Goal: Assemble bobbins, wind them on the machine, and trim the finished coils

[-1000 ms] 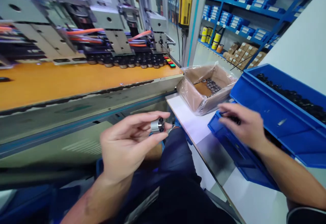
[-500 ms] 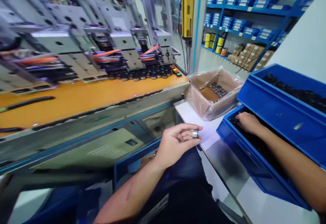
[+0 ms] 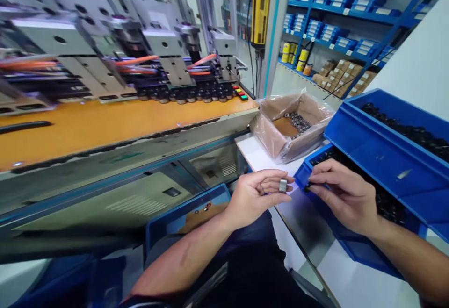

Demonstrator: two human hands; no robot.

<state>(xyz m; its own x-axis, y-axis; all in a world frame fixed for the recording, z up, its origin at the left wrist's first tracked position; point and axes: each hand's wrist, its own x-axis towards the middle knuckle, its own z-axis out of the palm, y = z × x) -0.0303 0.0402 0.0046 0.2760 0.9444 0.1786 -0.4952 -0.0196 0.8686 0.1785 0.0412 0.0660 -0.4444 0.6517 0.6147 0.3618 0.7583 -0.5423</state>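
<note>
My left hand (image 3: 257,196) holds a short silver metal ring (image 3: 283,185) between thumb and fingers, above the edge of the white table. To its right, my right hand (image 3: 345,196) pinches a small black part (image 3: 308,186), mostly covered by the fingertips. The right hand is over the near rim of the lower blue bin (image 3: 354,247), which contains many black parts. A small gap separates the two hands. Behind them stands a plastic-lined cardboard box (image 3: 277,144) with a pile of small metal rings (image 3: 298,123) inside.
An upper blue bin (image 3: 389,154) of black parts sits behind the lower one. On the left, a machine (image 3: 168,60) stands over an orange worktop (image 3: 133,123) with a row of black round parts (image 3: 189,94). Below it is another blue bin (image 3: 154,219). Shelves (image 3: 351,13) are at the back.
My right hand has come up out of the lower blue bin, now pinching a small black part, and moved near my left hand. The left hand, still with the metal ring, has shifted slightly right.
</note>
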